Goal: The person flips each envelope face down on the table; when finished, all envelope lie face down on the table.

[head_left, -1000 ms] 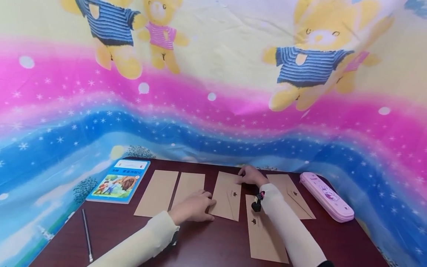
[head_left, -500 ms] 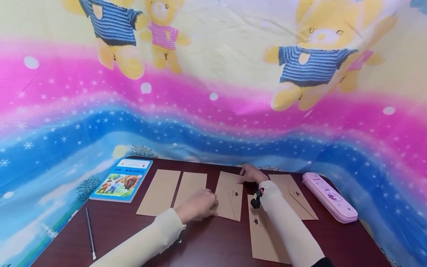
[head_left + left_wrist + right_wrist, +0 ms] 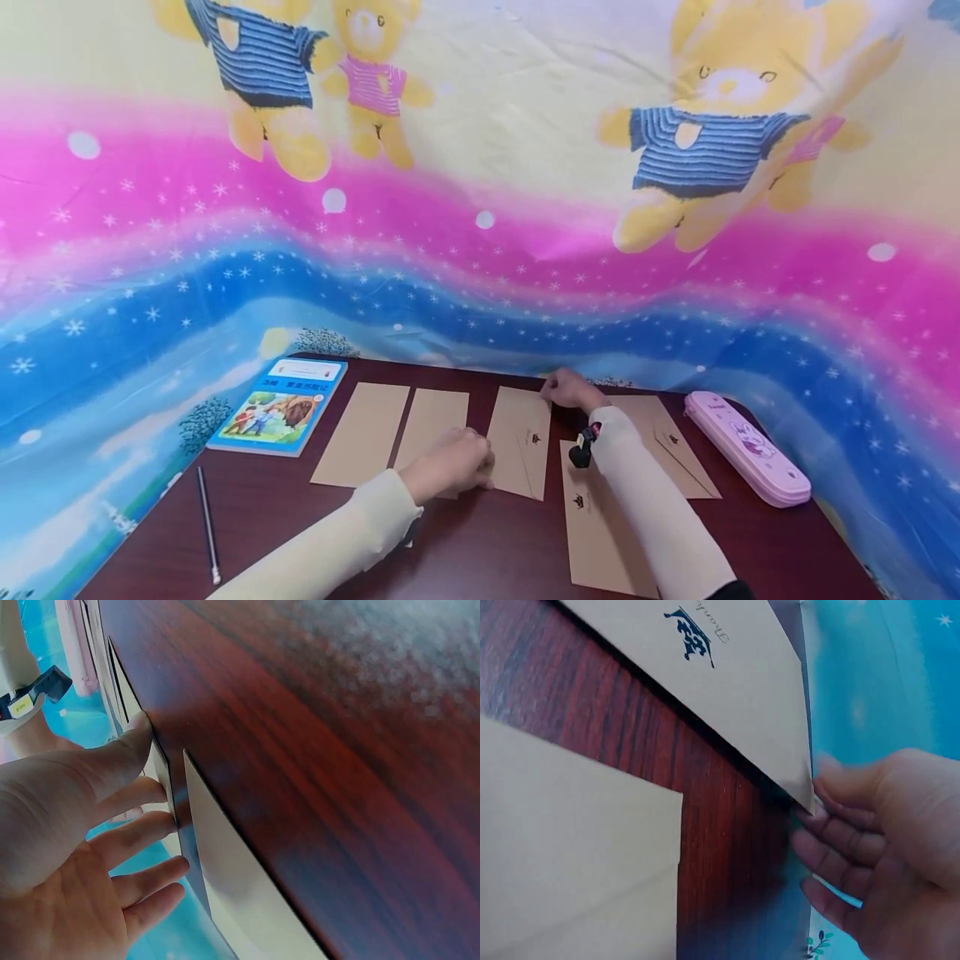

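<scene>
Between my hands lies a kraft-paper envelope (image 3: 517,442) with a small dark crown print and a flap line. My right hand (image 3: 573,392) pinches its far right corner; in the right wrist view the thumb and fingertips meet at that corner of the envelope (image 3: 727,690), slightly raised off the table. My left hand (image 3: 453,460) is at the near left corner, and in the left wrist view its thumb and index finger (image 3: 129,799) take the envelope's edge, the other fingers loosely spread. Further envelopes lie around: two plain ones (image 3: 363,429) on the left, one (image 3: 600,533) under the right forearm.
A blue picture-cover book (image 3: 277,408) lies at the far left, with a dark pencil (image 3: 207,525) nearer. At the right, a pink pencil case (image 3: 746,450) stands beside another envelope (image 3: 667,442). A printed cloth (image 3: 480,275) hangs behind the dark wooden table (image 3: 465,550).
My left hand's fingers have drawn together at the envelope's near left corner. My right hand's fingers have tightened on its far right corner. The head view has shifted slightly.
</scene>
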`<action>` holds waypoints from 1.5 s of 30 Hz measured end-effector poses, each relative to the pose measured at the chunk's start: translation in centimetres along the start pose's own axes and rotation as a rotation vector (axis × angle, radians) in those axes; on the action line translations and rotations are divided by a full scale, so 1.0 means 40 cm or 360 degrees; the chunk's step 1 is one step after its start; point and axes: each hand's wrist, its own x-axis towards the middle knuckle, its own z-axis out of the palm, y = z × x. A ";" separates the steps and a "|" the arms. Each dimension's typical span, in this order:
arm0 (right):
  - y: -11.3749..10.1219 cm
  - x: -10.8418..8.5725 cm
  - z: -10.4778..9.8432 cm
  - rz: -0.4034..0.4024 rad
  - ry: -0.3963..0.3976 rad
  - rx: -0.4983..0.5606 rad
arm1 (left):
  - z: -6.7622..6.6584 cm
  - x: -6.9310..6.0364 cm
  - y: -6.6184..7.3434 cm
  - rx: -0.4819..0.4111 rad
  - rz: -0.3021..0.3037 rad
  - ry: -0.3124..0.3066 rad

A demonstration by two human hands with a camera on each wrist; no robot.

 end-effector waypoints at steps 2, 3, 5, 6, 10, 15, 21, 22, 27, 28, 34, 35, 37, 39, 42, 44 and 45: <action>0.009 0.000 0.000 -0.0090 0.0014 0.0032 | -0.001 -0.001 -0.001 -0.0002 0.0004 0.0004; 0.014 0.000 0.000 -0.0127 0.0030 0.0034 | -0.002 -0.001 -0.002 -0.0007 0.0005 0.0005; 0.022 -0.002 0.001 -0.0193 0.0033 0.0047 | -0.004 -0.002 -0.003 -0.0010 0.0007 0.0003; 0.026 -0.003 0.002 -0.0218 0.0030 0.0062 | -0.006 -0.002 -0.003 -0.0016 0.0006 0.0000; 0.045 -0.006 0.005 -0.0247 0.0045 0.0133 | -0.009 -0.001 -0.005 -0.0041 0.0007 -0.0008; 0.069 -0.006 0.010 -0.0264 0.0073 0.0179 | -0.007 0.000 -0.008 -0.0086 0.0024 -0.0015; 0.077 -0.001 0.012 -0.0284 0.0048 0.0161 | -0.009 -0.003 -0.015 -0.0173 0.0002 -0.0072; 0.077 0.000 0.011 -0.0280 0.0044 0.0164 | -0.010 -0.003 -0.015 -0.0157 -0.0002 -0.0092; 0.071 0.006 0.000 -0.0359 0.0054 0.0156 | -0.013 -0.009 -0.010 -0.0056 -0.0020 -0.0134; 0.067 0.007 -0.003 -0.0364 0.0053 0.0161 | -0.012 -0.011 -0.009 -0.0062 -0.0025 -0.0134; 0.040 0.004 -0.021 -0.0363 0.0039 0.0254 | -0.008 -0.019 -0.005 -0.0123 -0.0045 -0.0126; 0.036 0.004 -0.023 -0.0358 0.0041 0.0282 | -0.009 -0.020 -0.005 -0.0133 -0.0050 -0.0124; 0.029 0.005 -0.026 -0.0348 0.0055 0.0326 | -0.009 -0.021 -0.005 -0.0146 -0.0057 -0.0122; 0.022 0.006 -0.029 -0.0361 0.0073 0.0358 | -0.009 -0.021 -0.005 -0.0131 -0.0054 -0.0116; 0.014 0.009 -0.035 -0.0427 0.0099 0.0367 | -0.008 -0.022 -0.003 -0.0084 -0.0039 -0.0111; 0.008 0.010 -0.040 -0.0464 0.0109 0.0377 | -0.007 -0.023 -0.001 -0.0064 -0.0028 -0.0104; 0.005 0.010 -0.042 -0.0473 0.0112 0.0387 | -0.007 -0.023 0.001 -0.0064 -0.0026 -0.0105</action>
